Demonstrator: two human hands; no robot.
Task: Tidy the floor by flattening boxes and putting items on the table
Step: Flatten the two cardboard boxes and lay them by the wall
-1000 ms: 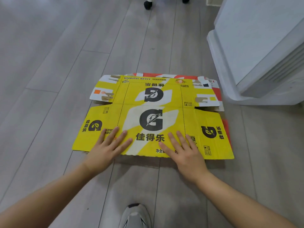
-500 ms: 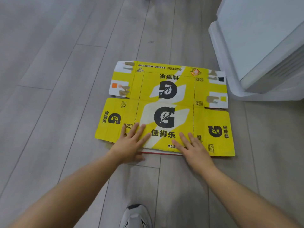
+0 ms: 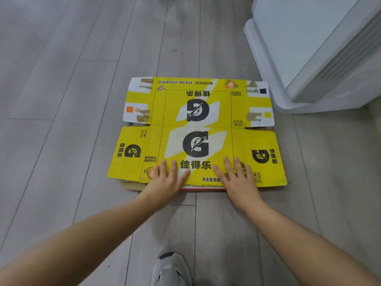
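Note:
A flattened yellow box (image 3: 198, 129) with black G logos lies spread on the grey wooden floor. A thin strip of a second flattened box (image 3: 204, 189), red and brown at its edge, peeks out from under its near side. My left hand (image 3: 167, 180) lies palm down on the near edge of the yellow box, fingers spread. My right hand (image 3: 237, 178) rests flat beside it, a little to the right. Neither hand holds anything.
A white floor-standing appliance (image 3: 321, 50) fills the upper right, its base close to the box's far right corner. My grey shoe (image 3: 171, 269) shows at the bottom centre. Bare floor planks (image 3: 61, 100) stretch to the left and beyond the box.
The yellow box has slid right and squared up over the box beneath, hiding most of its red edge. Both hands stayed flat on the near edge.

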